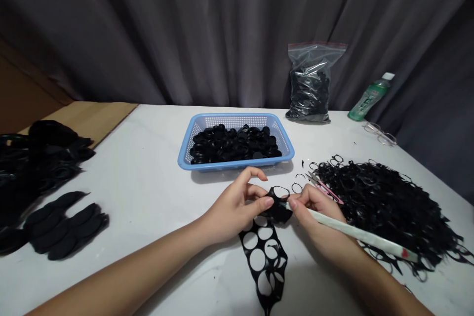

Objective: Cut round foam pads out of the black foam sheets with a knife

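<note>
My left hand (237, 205) pinches a black rubber sheet (255, 255) between thumb and fingers, its index finger raised. Rows of round holes run through the sheet, and its lower part hangs toward me. Closed around a long, slim tool with a pale wrapped handle (365, 235) is my right hand (314, 207). The handle has a red mark near its back end. Its front tip meets the sheet beside my left fingertips and is mostly hidden by my right fingers. Beyond my hands stands a blue plastic basket (237, 164) holding many black round pieces (229, 143).
Right of my hands lies a heap of black rubber scraps (385, 212), with pink-handled scissors (328, 190) at its edge. A zip bag (309, 89), a green bottle (370, 98) and eyeglasses (380, 133) stand farther back. Black sheets (66, 224) and cardboard (99, 118) are at left.
</note>
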